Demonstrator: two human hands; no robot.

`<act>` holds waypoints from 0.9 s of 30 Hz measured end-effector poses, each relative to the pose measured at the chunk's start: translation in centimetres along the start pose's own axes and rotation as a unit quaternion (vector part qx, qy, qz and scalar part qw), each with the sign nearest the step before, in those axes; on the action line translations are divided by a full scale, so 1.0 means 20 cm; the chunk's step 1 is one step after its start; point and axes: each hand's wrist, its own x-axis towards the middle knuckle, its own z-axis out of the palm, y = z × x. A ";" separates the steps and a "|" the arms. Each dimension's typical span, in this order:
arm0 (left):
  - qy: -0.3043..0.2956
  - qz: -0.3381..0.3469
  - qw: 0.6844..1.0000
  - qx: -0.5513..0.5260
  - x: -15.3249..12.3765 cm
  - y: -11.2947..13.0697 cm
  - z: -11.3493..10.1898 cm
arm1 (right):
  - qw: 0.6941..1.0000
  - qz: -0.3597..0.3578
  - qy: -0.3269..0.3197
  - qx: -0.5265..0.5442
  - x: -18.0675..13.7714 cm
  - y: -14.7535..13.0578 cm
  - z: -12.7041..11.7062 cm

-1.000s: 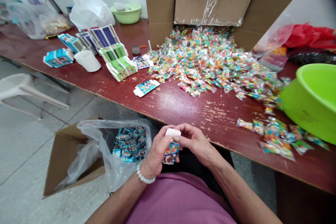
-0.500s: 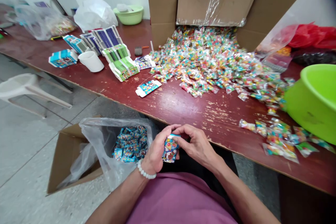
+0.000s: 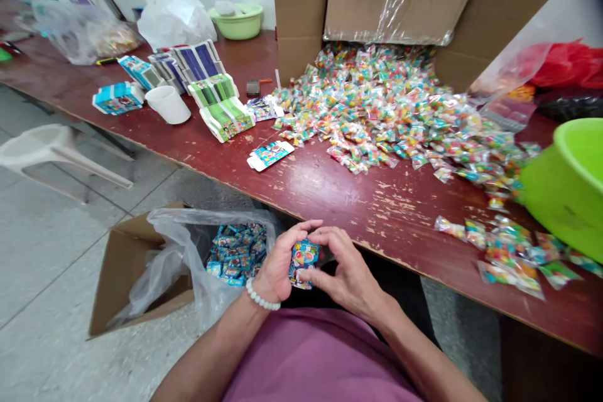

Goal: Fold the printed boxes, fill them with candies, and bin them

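Scratched red table [image 3: 330, 191] heaped with candy packets [image 3: 377, 100], and your left hand [image 3: 277, 264] and right hand [image 3: 346, 270] are both clamped on the small blue box [image 3: 303, 259] near your lap. Squeeze gently, so it doesn't crumple.

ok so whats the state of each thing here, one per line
small blue box: closed, held between both hands
left hand: gripping the box
right hand: gripping the box
big cardboard carton: on its side, open, packets spilling out
candy packets: sealed, heaped loose
flat box blank: unfolded, lying flat
white cup: tipped on its side
floor carton: open, bag-lined, part filled with blue boxes
green basin: upright
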 end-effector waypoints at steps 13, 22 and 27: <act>0.115 0.100 0.986 0.070 -0.06 0.07 -0.18 | 0.974 -0.158 -0.068 -0.146 0.16 0.00 0.21; 0.238 0.355 0.641 0.638 0.03 0.49 -0.39 | 0.972 -0.032 0.122 -0.200 0.24 0.36 -0.04; 0.304 0.248 0.454 0.800 0.47 0.76 -0.27 | 0.969 -0.044 0.131 -0.206 0.22 0.46 -0.04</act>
